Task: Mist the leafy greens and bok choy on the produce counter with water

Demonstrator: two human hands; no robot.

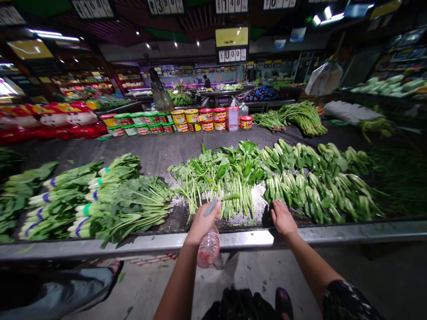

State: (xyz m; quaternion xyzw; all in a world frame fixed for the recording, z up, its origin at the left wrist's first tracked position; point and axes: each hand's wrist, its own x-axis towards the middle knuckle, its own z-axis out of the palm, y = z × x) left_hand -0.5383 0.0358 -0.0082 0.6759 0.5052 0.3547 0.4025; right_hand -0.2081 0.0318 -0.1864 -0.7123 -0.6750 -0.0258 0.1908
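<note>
At the metal edge point(360, 235): 1 upright bottle point(209, 250), grasped in my left hand point(202, 222); my right hand point(284, 219), unclenched, 1 row of bok choy point(276, 189) just beyond its fingertips.

Tubs point(206, 119) — red, yellow, green; sleeve point(350, 300) — black, pale-patterned.

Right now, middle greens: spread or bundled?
Spread: the middle greens lie fanned across the mesh surface, no band in view; the bunches at left show bands.
</note>
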